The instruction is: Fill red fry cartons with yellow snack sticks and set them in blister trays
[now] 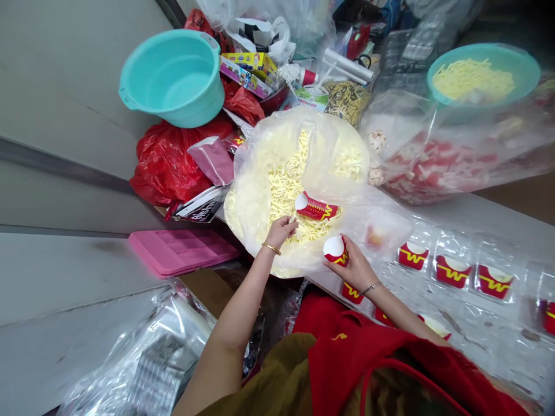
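Observation:
My left hand (282, 230) reaches into a clear plastic bag (249, 156) of pale yellow fry-shaped sticks (284, 188). Its fingers are closed in a pinch on what look like a few sticks. A nested stack of red fry cartons (318, 208) with yellow zigzags lies on the sticks, just beyond those fingers. In my right hand (356, 268) is a single red fry carton (337, 252), its white inside facing up, held beside the bag's near right edge. Whether sticks are inside this carton, I cannot tell.
Red cartons in clear plastic trays (453, 271) line the table at right. Beyond them are a teal bowl of sticks (526, 72) and a bag of red and white pieces (437, 167). At left stand a teal basin (171, 78), a red bag (173, 162) and a pink tray (182, 251).

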`<state>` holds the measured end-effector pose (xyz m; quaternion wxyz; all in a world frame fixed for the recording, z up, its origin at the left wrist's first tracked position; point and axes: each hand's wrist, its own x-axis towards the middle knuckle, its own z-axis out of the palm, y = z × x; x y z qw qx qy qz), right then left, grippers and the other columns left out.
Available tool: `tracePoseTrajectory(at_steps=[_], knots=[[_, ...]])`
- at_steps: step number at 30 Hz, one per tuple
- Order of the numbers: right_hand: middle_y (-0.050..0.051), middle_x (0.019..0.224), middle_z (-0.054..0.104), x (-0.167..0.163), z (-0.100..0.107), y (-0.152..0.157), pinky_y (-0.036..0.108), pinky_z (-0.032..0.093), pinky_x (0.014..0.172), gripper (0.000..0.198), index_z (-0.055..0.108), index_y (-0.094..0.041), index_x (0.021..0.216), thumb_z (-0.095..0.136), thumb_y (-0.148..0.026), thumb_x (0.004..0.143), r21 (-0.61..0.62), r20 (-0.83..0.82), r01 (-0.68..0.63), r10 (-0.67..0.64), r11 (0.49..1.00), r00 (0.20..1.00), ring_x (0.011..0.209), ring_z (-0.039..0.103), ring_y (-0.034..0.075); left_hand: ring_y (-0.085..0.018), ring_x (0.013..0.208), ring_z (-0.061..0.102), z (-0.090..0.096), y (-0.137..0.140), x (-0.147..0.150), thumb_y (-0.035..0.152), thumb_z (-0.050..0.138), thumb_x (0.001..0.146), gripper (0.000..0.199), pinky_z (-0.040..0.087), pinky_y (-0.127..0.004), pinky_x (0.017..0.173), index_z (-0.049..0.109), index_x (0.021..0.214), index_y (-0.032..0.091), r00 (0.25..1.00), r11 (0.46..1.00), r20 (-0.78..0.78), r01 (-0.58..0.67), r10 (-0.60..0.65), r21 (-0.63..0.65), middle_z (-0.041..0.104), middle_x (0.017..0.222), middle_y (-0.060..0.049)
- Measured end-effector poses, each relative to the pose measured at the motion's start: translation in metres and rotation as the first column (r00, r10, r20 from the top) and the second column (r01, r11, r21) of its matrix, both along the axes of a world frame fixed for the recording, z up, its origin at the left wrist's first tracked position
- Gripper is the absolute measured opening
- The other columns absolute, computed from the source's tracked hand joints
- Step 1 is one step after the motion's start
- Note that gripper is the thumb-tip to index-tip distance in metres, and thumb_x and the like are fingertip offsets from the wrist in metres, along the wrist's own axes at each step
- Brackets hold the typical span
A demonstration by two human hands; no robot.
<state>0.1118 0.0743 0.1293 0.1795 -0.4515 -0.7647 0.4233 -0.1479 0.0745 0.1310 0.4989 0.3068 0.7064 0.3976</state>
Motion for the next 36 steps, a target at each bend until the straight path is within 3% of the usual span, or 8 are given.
tracePoseTrajectory(at_steps=[4, 7, 11, 15, 24, 27, 31, 36], knots=[[0.021, 0.128, 0.046, -0.020, 0.000, 0.006, 0.049, 0.041, 0.096, 0.086, 0.024, -0.010, 0.139, 0.063, -0.052, 0.074, 0.068, 0.035, -0.059, 0.057, 0.996, 0.998, 0.118, 0.045, 0.033, -0.005, 0.053, 0.045, 0.032, -0.005, 0.011, 0.033, 0.069, 0.066, 0.025, 0.029, -0.017, 0.044, 0.057, 0.075, 0.014, 0.943, 0.989, 0.311, -0.143, 0.122, 0.045, 0.057, 0.071, -0.001], [0.021, 0.127, 0.046, -0.037, 0.002, 0.008, 0.050, 0.042, 0.094, 0.084, 0.023, -0.011, 0.139, 0.063, -0.047, 0.075, 0.096, 0.018, -0.098, 0.097, 0.990, 0.995, 0.117, 0.045, 0.034, -0.005, 0.056, 0.046, 0.048, -0.007, 0.029, 0.035, 0.066, 0.071, 0.024, 0.030, -0.016, 0.046, 0.057, 0.080, 0.015, 0.918, 0.990, 0.389, -0.115, 0.075, 0.081, 0.059, 0.079, -0.002], [0.018, 0.126, 0.046, -0.051, 0.010, 0.012, 0.049, 0.042, 0.094, 0.081, 0.020, -0.014, 0.140, 0.063, -0.041, 0.076, 0.149, -0.024, -0.057, 0.061, 0.987, 0.998, 0.116, 0.045, 0.032, -0.008, 0.062, 0.050, 0.053, -0.011, 0.046, 0.034, 0.065, 0.074, 0.021, 0.039, -0.018, 0.053, 0.063, 0.080, 0.014, 0.985, 0.981, 0.115, 0.110, -0.129, 0.160, 0.058, 0.074, -0.001], [0.016, 0.124, 0.047, -0.048, 0.019, 0.014, 0.049, 0.043, 0.093, 0.077, 0.020, -0.016, 0.140, 0.060, -0.036, 0.078, 0.194, 0.018, -0.075, 0.073, 0.978, 0.997, 0.113, 0.046, 0.033, -0.015, 0.084, 0.057, 0.054, -0.015, 0.048, 0.031, 0.065, 0.075, 0.028, 0.046, -0.023, 0.070, 0.065, 0.100, 0.017, 0.951, 0.937, -0.177, 0.286, -0.253, 0.198, 0.063, 0.092, -0.004], [0.016, 0.121, 0.046, -0.039, 0.021, 0.009, 0.049, 0.043, 0.093, 0.074, 0.022, -0.016, 0.139, 0.061, -0.033, 0.078, 0.185, 0.059, -0.105, 0.096, 0.977, 0.994, 0.111, 0.045, 0.033, -0.013, 0.071, 0.055, 0.052, -0.014, 0.056, 0.028, 0.057, 0.081, 0.015, 0.043, -0.024, 0.064, 0.064, 0.087, 0.017, 0.882, 0.922, -0.393, 0.349, -0.261, 0.169, 0.063, 0.085, -0.003], [0.016, 0.122, 0.046, -0.035, 0.015, 0.009, 0.048, 0.042, 0.094, 0.075, 0.021, -0.015, 0.139, 0.060, -0.033, 0.078, 0.193, 0.059, -0.106, 0.096, 0.975, 0.994, 0.110, 0.045, 0.032, -0.016, 0.081, 0.056, 0.054, -0.021, 0.073, 0.029, 0.051, 0.086, 0.018, 0.044, -0.028, 0.074, 0.065, 0.091, 0.018, 0.812, 0.908, -0.532, 0.381, -0.239, 0.173, 0.064, 0.090, -0.006], [0.015, 0.121, 0.047, -0.027, 0.004, 0.005, 0.047, 0.042, 0.094, 0.072, 0.020, -0.015, 0.139, 0.057, -0.025, 0.078, 0.200, 0.026, -0.143, 0.140, 0.969, 0.990, 0.110, 0.046, 0.031, -0.021, 0.084, 0.058, 0.054, -0.032, 0.097, 0.025, 0.049, 0.087, 0.020, 0.041, -0.035, 0.084, 0.067, 0.080, 0.020, 0.683, 0.869, -0.616, 0.494, -0.392, -0.006, 0.067, 0.080, -0.005], [0.015, 0.125, 0.044, -0.010, -0.004, -0.003, 0.047, 0.041, 0.097, 0.077, 0.016, -0.017, 0.142, 0.059, -0.033, 0.081, 0.183, -0.037, -0.116, 0.125, 0.976, 0.991, 0.114, 0.044, 0.030, -0.018, 0.092, 0.059, 0.044, -0.028, 0.070, 0.022, 0.043, 0.089, 0.025, 0.043, -0.031, 0.085, 0.063, 0.104, 0.019, 0.722, 0.891, -0.605, 0.451, -0.336, 0.043, 0.066, 0.100, -0.006]])
